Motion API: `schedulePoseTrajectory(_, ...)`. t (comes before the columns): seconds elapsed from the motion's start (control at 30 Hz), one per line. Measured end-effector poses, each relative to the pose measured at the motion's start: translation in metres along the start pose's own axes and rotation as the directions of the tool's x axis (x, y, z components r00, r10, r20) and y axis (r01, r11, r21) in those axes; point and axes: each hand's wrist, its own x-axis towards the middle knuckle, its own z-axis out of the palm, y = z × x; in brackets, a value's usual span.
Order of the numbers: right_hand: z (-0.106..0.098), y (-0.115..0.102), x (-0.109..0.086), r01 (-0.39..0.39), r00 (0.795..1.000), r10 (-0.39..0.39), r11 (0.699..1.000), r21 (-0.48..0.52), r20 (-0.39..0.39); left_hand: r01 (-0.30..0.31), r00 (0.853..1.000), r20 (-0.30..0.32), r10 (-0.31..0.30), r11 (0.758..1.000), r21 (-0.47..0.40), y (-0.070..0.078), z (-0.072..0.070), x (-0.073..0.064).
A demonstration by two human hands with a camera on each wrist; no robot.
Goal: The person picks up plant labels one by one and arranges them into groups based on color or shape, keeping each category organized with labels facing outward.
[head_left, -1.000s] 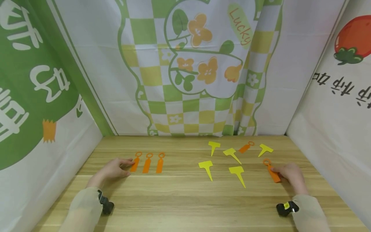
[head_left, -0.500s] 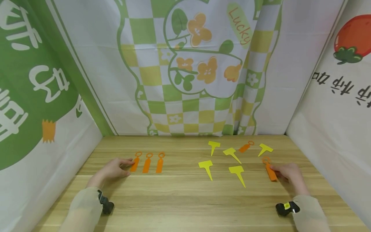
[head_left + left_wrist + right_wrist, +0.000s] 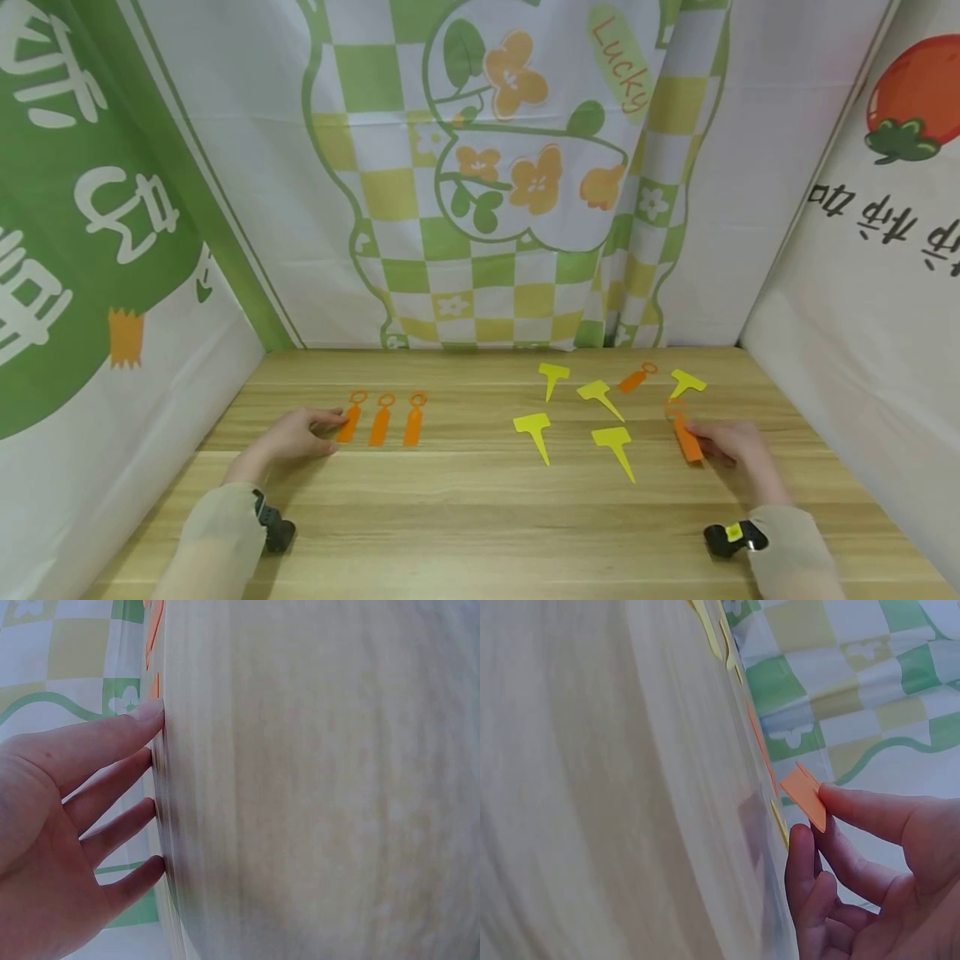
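Pinching a flat orange rectangular tag with a ring end point(image 3: 689, 443) between thumb and finger, the right hand point(image 3: 738, 442) holds it above the wood-grain table point(image 3: 487, 533). The left hand point(image 3: 296, 433) has its fingers spread, one fingertip at the leftmost orange tag point(image 3: 349, 427) in a row of three. Between the hands, toward the right, lie five flat yellow T-shaped markers point(image 3: 532, 424), with a single orange tag point(image 3: 633, 382) between two rear markers.

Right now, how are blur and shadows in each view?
Head view: the held orange tag shows a faint ring; left wrist view: tabletop grain smeared, shadow by the left hand; right wrist view: tabletop soft, shadow beside the right hand.
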Motion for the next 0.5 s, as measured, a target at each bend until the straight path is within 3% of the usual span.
schedulePoseTrajectory(0.03, 0.001, -0.001, 0.000, -0.002, 1.000, 0.002, 1.000, -0.007, 0.007, -0.006, 1.000, -0.001, 0.006, 1.000, 0.004, 0.000, 0.000, 0.000)
schedulePoseTrajectory(0.13, 0.005, -0.005, 0.001, 0.014, 0.999, -0.024, 0.972, -0.234, -0.041, -0.011, 1.000, -0.002, 0.011, 1.000, 0.007, 0.000, 0.000, 0.000)
schedulePoseTrajectory(0.2, 0.008, -0.006, 0.002, 0.016, 0.999, -0.029, 0.958, -0.285, -0.039, -0.017, 1.000, -0.001, 0.017, 1.000, 0.012, 0.000, 0.000, 0.000)
schedulePoseTrajectory(0.5, 0.025, -0.012, 0.001, 0.042, 0.999, -0.048, 0.971, -0.236, -0.022, -0.023, 1.000, -0.006, 0.023, 1.000, 0.021, 0.000, 0.000, 0.000)
